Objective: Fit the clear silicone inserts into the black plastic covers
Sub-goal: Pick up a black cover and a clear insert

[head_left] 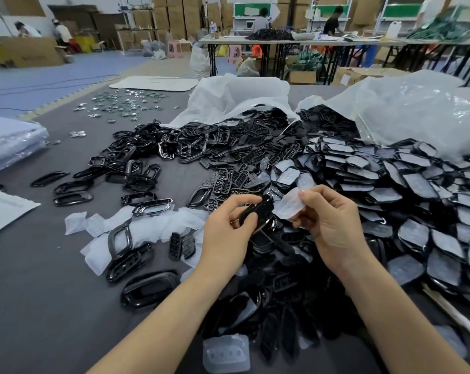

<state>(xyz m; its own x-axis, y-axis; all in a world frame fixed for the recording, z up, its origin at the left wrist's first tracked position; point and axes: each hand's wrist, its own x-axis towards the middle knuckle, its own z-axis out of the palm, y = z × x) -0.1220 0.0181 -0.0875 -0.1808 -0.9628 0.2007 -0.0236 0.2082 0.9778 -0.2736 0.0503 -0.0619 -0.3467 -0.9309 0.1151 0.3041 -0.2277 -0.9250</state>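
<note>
My left hand grips a black plastic cover above the table, thumb and fingers curled round its edges. Just to its right, my right hand pinches a clear silicone insert between thumb and fingertips, its edge touching the cover. More clear inserts lie loose on the grey table at the left, and another one lies near the front edge. A heap of black covers spreads behind my hands.
Covers with inserts fitted are stacked in rows on the right. Two white plastic bags spill parts at the back. Black frames lie at the front left. Small shiny badges are scattered far left. People work at tables behind.
</note>
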